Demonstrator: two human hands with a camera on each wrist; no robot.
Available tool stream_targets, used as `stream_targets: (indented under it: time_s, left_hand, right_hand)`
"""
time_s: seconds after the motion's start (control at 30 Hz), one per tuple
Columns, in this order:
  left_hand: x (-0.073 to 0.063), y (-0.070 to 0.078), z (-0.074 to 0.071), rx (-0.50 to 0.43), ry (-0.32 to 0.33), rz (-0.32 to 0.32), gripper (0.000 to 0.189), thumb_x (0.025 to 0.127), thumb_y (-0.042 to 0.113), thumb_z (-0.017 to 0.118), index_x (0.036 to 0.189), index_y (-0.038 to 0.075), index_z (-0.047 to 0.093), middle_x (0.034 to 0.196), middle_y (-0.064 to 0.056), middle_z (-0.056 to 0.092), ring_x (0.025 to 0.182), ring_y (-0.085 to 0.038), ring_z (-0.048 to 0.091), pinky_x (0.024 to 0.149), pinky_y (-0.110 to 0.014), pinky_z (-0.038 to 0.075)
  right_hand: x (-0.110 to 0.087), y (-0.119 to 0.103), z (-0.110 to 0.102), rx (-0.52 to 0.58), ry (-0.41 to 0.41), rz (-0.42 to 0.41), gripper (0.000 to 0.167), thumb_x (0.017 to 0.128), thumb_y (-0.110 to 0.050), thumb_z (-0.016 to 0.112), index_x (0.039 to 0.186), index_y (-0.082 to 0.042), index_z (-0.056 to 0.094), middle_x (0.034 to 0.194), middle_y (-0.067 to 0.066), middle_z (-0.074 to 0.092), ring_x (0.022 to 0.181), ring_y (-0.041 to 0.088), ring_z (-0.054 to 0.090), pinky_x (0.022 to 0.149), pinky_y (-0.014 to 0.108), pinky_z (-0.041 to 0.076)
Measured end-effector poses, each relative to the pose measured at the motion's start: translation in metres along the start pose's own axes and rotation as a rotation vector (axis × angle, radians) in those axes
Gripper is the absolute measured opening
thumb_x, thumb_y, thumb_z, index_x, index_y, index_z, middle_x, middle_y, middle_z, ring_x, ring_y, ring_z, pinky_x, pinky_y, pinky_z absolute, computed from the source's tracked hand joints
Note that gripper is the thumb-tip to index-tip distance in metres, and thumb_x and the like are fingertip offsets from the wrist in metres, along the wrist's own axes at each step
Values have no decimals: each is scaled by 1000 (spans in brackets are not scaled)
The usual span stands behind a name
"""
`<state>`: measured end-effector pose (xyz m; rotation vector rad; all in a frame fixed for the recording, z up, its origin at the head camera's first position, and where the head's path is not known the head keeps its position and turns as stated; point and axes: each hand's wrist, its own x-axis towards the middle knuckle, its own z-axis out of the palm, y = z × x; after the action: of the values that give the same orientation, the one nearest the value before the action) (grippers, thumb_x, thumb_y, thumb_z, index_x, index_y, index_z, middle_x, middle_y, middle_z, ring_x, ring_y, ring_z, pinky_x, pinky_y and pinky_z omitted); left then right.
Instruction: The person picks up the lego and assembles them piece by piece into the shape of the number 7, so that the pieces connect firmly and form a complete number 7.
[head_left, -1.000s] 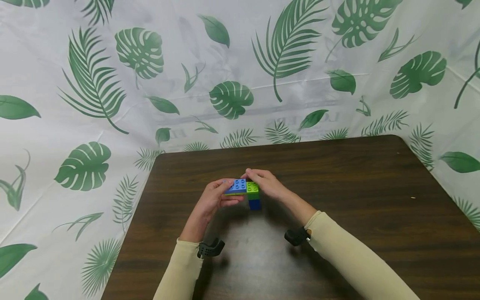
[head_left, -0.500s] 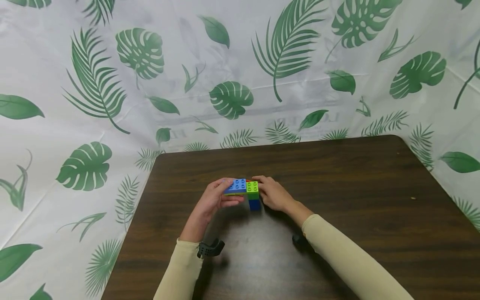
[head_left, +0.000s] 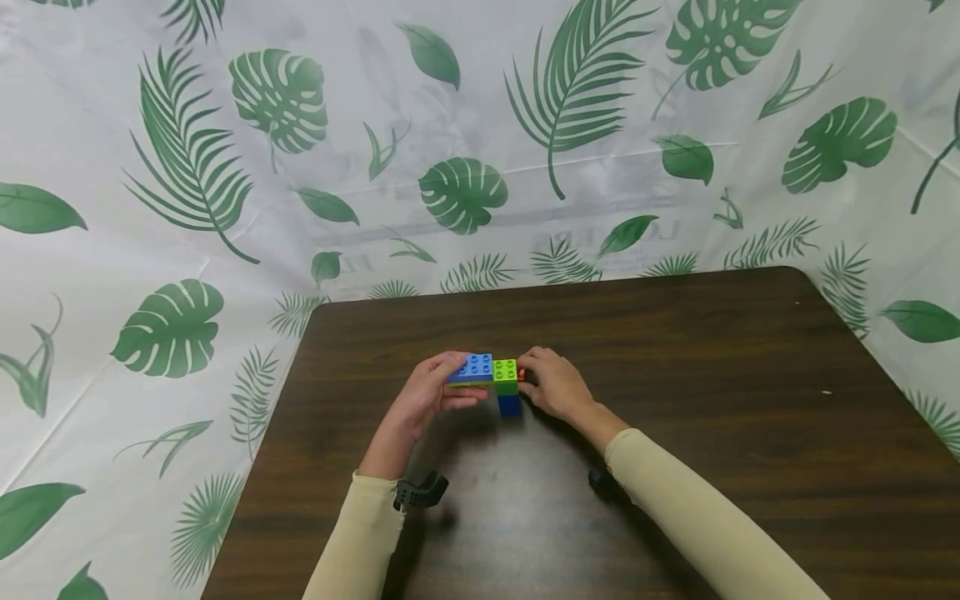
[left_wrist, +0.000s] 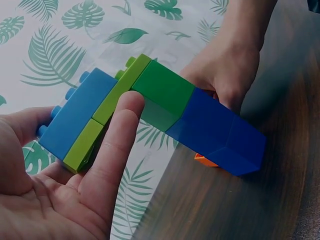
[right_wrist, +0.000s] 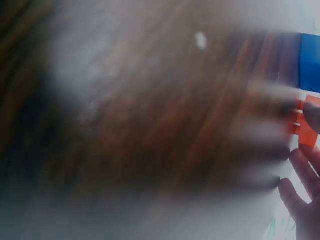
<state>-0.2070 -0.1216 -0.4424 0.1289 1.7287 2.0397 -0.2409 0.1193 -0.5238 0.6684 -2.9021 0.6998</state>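
Note:
My left hand (head_left: 423,396) holds a light blue toy building brick (head_left: 474,367), thumb on top and fingers underneath. Below it a lime green brick layer (left_wrist: 82,147) joins onto a column topped by a lime brick (head_left: 506,372). A green brick (left_wrist: 165,92) and dark blue bricks (left_wrist: 222,132) make up the rest of that column. Right beside the column, my right hand (head_left: 557,385) pinches an orange-red brick (right_wrist: 307,125), its studs showing in the right wrist view. Fingers hide most of it; whether it touches the column I cannot tell.
A dark wood-grain table (head_left: 675,375) lies under both hands. Behind and beside it hangs a white sheet with green leaf prints (head_left: 465,196). A black wrist device (head_left: 422,492) sits on the left wrist. Much of the right wrist view is blurred.
My right hand has come from behind the column to its right side. The red brick, first hidden, then glimpsed behind, now shows at the right. My left hand stays nearly still.

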Motion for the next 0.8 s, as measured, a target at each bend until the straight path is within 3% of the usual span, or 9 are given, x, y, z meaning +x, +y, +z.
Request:
stream_targets:
  time_s: [0.3,0.47,0.63,0.8]
  left_hand:
    - [1,-2,-2,-8,2,-13,45,103,33,52,132,-1,49,111,-19,66,90,-33,71,81,-43,54]
    - [1,-2,-3,-15,1,-8,45,103,34,52,131,-1,49,109,-19,66,88,-31,72,83,-46,52]
    - [0,-2,-3,-18,-4,-3,45,103,34,52,131,-2,49,108,-18,67,87,-30,72,83,-47,50]
    - [0,-2,-1,-15,-14,2,46,103,35,52,131,-1,50,108,-19,67,87,-30,72,83,-47,50]
  right_hand:
    - [-4,6,-5,142,62,43,19,88,-23,76,104,-17,68,107,-2,62,101,20,61,90,43,50]
    - [-4,3,-15,267,110,32,29,85,-12,78,111,-13,64,108,1,61,100,21,63,89,41,52]
    - [-4,-6,-34,457,156,56,42,81,3,74,120,-5,62,112,7,57,95,22,61,83,37,55]
    - [-8,-17,-57,600,174,37,39,81,3,73,119,-1,66,114,11,63,93,24,57,74,33,54]
